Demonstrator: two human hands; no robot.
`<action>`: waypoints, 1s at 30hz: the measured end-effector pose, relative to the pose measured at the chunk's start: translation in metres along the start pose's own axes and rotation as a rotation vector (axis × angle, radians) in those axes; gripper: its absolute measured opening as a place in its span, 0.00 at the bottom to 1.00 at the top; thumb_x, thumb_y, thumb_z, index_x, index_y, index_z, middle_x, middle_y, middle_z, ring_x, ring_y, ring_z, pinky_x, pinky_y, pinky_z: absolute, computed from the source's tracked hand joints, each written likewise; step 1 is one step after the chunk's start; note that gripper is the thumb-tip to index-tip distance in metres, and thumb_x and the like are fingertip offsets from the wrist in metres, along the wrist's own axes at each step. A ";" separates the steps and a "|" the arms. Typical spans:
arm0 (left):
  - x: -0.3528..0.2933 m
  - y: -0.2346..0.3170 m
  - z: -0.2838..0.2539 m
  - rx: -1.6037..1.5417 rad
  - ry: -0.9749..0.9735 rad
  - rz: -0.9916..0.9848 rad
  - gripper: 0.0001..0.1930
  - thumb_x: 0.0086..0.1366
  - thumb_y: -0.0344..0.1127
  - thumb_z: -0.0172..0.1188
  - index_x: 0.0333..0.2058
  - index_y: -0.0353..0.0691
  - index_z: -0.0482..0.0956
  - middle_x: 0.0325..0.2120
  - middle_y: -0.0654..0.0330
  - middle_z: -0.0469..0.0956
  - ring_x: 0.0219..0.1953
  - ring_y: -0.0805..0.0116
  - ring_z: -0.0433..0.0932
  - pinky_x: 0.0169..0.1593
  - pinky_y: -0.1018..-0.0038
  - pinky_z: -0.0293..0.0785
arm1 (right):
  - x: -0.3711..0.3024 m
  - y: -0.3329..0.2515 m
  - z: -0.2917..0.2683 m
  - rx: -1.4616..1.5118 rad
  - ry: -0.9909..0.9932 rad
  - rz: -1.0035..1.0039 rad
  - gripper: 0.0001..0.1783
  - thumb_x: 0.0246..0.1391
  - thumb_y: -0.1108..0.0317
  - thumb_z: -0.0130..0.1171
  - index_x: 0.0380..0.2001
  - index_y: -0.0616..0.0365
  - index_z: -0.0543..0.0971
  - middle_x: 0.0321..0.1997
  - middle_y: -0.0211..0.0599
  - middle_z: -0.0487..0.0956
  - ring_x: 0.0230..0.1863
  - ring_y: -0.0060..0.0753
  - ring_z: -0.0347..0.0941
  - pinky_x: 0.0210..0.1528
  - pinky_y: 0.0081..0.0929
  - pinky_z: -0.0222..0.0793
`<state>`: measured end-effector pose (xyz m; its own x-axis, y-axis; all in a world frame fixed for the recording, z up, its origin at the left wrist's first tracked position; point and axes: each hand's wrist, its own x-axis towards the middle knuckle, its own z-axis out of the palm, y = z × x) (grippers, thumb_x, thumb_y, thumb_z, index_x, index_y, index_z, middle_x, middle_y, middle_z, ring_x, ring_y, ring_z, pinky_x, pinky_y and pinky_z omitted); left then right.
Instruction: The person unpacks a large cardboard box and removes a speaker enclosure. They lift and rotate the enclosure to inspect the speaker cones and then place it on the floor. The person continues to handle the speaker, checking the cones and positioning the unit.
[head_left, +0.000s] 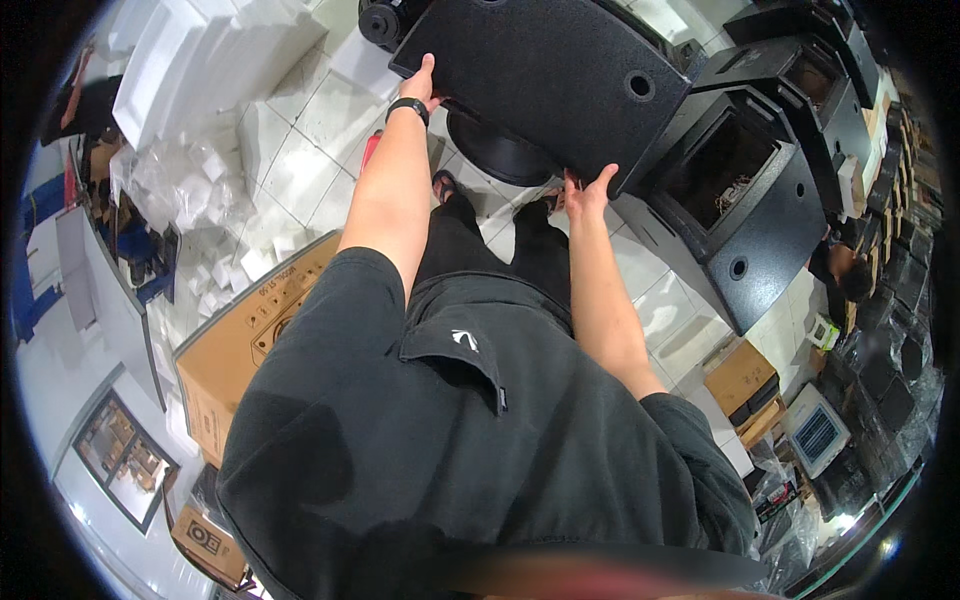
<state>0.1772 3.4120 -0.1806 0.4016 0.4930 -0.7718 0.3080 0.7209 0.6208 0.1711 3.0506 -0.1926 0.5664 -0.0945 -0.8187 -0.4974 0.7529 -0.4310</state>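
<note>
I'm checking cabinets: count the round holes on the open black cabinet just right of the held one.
2 on the open black cabinet: upper hole at right, lower hole at left. Others may be hidden.

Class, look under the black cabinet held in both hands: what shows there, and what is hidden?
A round black piece and white floor tiles show past the near edge of the black cabinet. The cabinet covers the round piece's far side and whatever lies further beneath.

Free flr [300, 165] L, spkr cab [770, 245] R
</note>
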 end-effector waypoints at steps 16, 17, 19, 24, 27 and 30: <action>-0.019 -0.049 -0.065 -0.134 -0.069 -0.008 0.40 0.66 0.53 0.66 0.64 0.29 0.61 0.58 0.46 0.72 0.57 0.48 0.75 0.58 0.48 0.75 | -0.017 0.014 -0.048 -0.113 0.026 -0.034 0.51 0.53 0.33 0.63 0.66 0.61 0.59 0.64 0.49 0.67 0.54 0.54 0.72 0.53 0.51 0.78; -0.017 -0.050 -0.067 -0.146 -0.063 -0.014 0.41 0.65 0.54 0.66 0.63 0.28 0.61 0.58 0.46 0.72 0.57 0.48 0.75 0.58 0.48 0.75 | -0.019 0.015 -0.050 -0.100 0.012 -0.040 0.51 0.53 0.34 0.63 0.66 0.61 0.59 0.65 0.49 0.66 0.54 0.54 0.72 0.53 0.51 0.78; -0.012 -0.053 -0.070 -0.122 -0.067 0.006 0.42 0.65 0.54 0.67 0.64 0.26 0.59 0.58 0.45 0.71 0.57 0.48 0.75 0.57 0.48 0.76 | -0.021 0.016 -0.052 -0.109 0.038 -0.045 0.51 0.54 0.35 0.63 0.66 0.62 0.59 0.66 0.49 0.65 0.55 0.55 0.71 0.53 0.52 0.77; -0.012 -0.061 -0.078 -0.129 -0.046 -0.013 0.44 0.64 0.53 0.68 0.64 0.26 0.58 0.59 0.43 0.70 0.56 0.48 0.75 0.56 0.47 0.77 | -0.027 0.018 -0.058 -0.090 0.012 -0.022 0.50 0.55 0.34 0.61 0.67 0.58 0.60 0.67 0.47 0.65 0.60 0.55 0.68 0.59 0.54 0.73; -0.023 -0.058 -0.078 -0.154 -0.055 -0.005 0.43 0.63 0.52 0.70 0.63 0.27 0.59 0.58 0.44 0.71 0.55 0.47 0.76 0.55 0.47 0.77 | -0.028 0.016 -0.062 -0.085 0.028 -0.006 0.45 0.55 0.32 0.58 0.65 0.54 0.65 0.65 0.44 0.68 0.62 0.50 0.67 0.65 0.53 0.68; -0.037 -0.061 -0.079 -0.110 0.004 0.059 0.38 0.65 0.54 0.66 0.61 0.30 0.63 0.52 0.46 0.75 0.48 0.51 0.79 0.51 0.52 0.80 | -0.024 0.012 -0.066 -0.142 0.028 0.026 0.48 0.55 0.31 0.57 0.66 0.56 0.63 0.67 0.49 0.66 0.62 0.51 0.67 0.66 0.51 0.68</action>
<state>0.0757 3.3881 -0.2006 0.4125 0.5377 -0.7354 0.1875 0.7398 0.6461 0.1082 3.0190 -0.2035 0.5343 -0.0958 -0.8399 -0.6008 0.6558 -0.4570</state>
